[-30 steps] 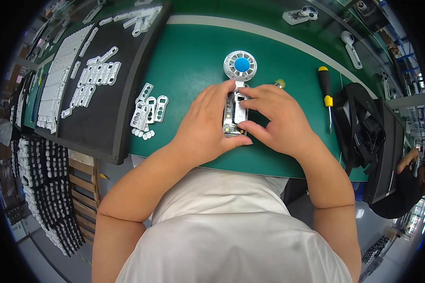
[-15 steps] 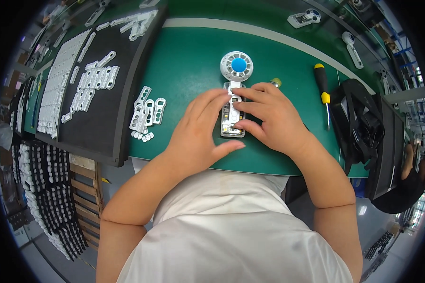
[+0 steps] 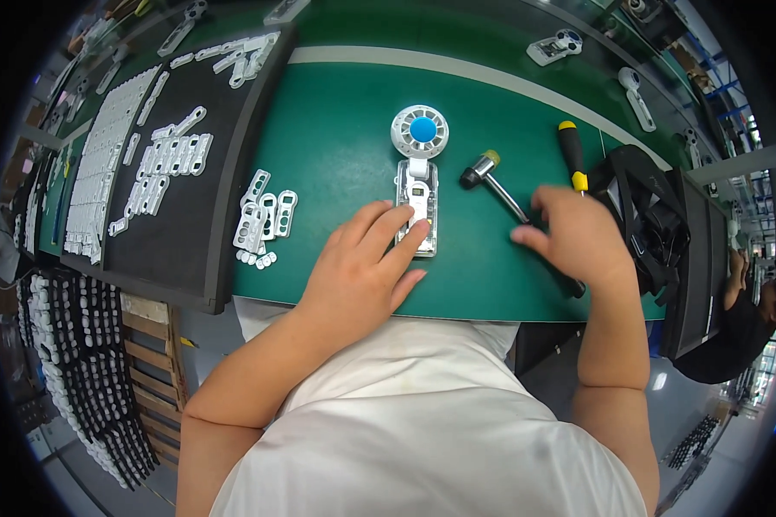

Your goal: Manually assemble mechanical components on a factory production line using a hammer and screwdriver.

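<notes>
A handheld fan (image 3: 416, 172) lies on the green work mat (image 3: 341, 112), its round white head with a blue centre pointing away from me. A white strip with a small dark window sits on its clear body. My left hand (image 3: 353, 274) rests its outstretched fingertips on the near part of that strip, gripping nothing. Off to the right, my right hand (image 3: 585, 234) hovers near the handle of a small hammer (image 3: 507, 196), thumb and fingers apart. The hammer has a yellowish and a black face. Beyond that hand stands a yellow-and-black screwdriver (image 3: 572, 148), its shaft partly hidden.
Loose white strips (image 3: 267, 211) and small white pieces lie left of the fan. A black tray (image 3: 190, 250) with rows of white parts fills the far left. At the right is a black bag (image 3: 647, 207). Another person (image 3: 729, 332) is at the right edge.
My right hand has left the fan and moved right, uncovering the hammer. My left hand has shifted so its fingertips lie on the strip. The whole view has shifted slightly.
</notes>
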Motion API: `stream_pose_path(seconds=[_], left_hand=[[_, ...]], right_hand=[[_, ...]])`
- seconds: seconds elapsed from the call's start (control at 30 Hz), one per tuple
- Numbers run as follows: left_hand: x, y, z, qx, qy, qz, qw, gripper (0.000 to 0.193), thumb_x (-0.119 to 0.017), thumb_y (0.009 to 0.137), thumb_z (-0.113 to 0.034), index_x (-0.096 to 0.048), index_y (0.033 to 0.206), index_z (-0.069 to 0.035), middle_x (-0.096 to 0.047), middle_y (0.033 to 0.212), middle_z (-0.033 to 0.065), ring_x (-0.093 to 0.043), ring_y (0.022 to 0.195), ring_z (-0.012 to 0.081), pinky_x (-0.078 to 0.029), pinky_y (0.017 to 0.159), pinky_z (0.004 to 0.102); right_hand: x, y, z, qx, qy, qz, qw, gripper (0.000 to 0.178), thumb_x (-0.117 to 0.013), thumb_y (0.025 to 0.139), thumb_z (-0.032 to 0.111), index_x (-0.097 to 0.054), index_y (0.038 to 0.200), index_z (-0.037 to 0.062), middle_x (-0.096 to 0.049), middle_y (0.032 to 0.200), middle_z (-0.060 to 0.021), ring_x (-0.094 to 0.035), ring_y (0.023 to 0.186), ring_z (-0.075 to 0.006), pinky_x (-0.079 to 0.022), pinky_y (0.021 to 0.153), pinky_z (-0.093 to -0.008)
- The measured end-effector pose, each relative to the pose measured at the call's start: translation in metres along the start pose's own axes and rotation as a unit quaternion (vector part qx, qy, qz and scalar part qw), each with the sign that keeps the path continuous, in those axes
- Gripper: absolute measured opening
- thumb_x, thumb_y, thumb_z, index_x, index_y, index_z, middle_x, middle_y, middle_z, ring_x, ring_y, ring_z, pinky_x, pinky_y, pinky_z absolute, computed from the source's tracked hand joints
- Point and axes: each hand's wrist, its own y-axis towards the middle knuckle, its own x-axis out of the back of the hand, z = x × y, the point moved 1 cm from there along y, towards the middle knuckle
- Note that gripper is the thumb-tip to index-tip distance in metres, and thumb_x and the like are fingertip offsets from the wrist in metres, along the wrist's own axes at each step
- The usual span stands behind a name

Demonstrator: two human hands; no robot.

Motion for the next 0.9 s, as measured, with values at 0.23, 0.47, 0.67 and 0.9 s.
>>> stream_pose_path(seconds=[0.23,0.47,0.67,0.9], left_hand=[[-0.001,0.001,-0.002,-0.015,-0.009,-0.009,1.0,0.062,-0.087,0.08,-0.012,-0.068,0.138,-0.004,-0.065,0.139,0.0137,-0.062,0.126,0.0357,-0.055,0.099,0.0477],[-0.002,0.001,-0.001,-0.015,0.007,-0.017,1.0,0.062,-0.086,0.079,-0.011,-0.068,0.138,-0.003,-0.066,0.138,0.0127,-0.063,0.124,0.0342,-0.056,0.097,0.0468],[-0.004,0.002,-0.001,-0.017,0.0,-0.023,1.0,0.059,-0.084,0.079,-0.008,-0.069,0.136,-0.003,-0.067,0.136,0.0123,-0.064,0.123,0.0338,-0.056,0.096,0.0465],[-0.006,0.0,0.0,-0.013,-0.009,-0.039,0.999,0.058,-0.082,0.079,-0.005,-0.069,0.135,-0.003,-0.067,0.134,0.0119,-0.064,0.123,0.0346,-0.055,0.098,0.0468]], right_hand=[[-0.027,-0.024,0.018,0.037,0.081,-0.049,0.995,0.033,-0.066,0.104,0.014,-0.065,0.133,-0.0009,-0.07,0.097,-0.0216,-0.07,0.089,-0.0408,-0.055,0.081,-0.0482],[-0.026,-0.042,0.048,0.149,0.211,-0.071,0.963,0.057,-0.06,0.103,0.003,-0.05,0.159,0.0028,-0.073,0.111,-0.0238,-0.071,0.09,-0.042,-0.059,0.079,-0.0494],[-0.039,-0.043,0.044,0.143,0.184,-0.069,0.97,0.066,-0.061,0.099,-0.002,-0.048,0.163,0.0053,-0.073,0.106,-0.0217,-0.07,0.084,-0.0382,-0.059,0.076,-0.0439],[-0.016,-0.039,0.053,0.163,0.163,-0.085,0.969,0.067,-0.061,0.098,-0.003,-0.049,0.164,0.0068,-0.069,0.095,-0.0186,-0.068,0.079,-0.0374,-0.058,0.074,-0.0431]])
